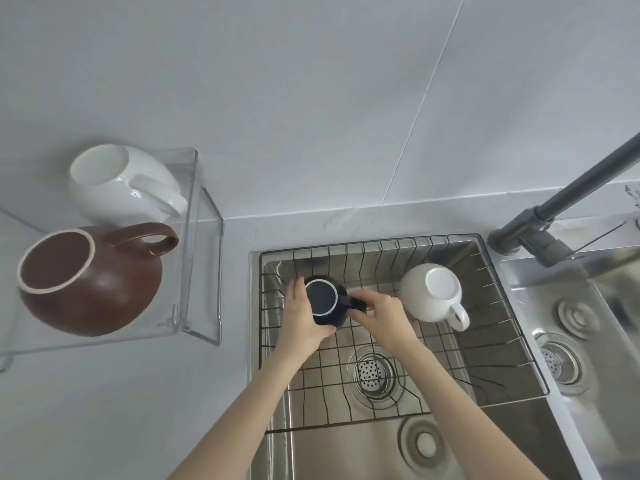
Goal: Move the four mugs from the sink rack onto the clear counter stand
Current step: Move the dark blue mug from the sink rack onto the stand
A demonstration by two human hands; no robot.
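A dark navy mug [323,301] stands upside down at the far left of the wire sink rack [485,358]. My left hand [303,318] wraps its left side and my right hand [379,315] grips its handle. A white mug [431,292] stands upside down in the rack to the right, untouched. On the clear counter stand [202,271] at the left, a brown mug [93,284] sits upside down at the front and a white mug [119,183] behind it, both with handles pointing right.
A dark grey faucet [540,223] rises at the right behind the sink. A second basin with a drain [557,360] lies further right. The sink drain [372,374] shows under the rack. A pale counter [121,410] spreads at the front left.
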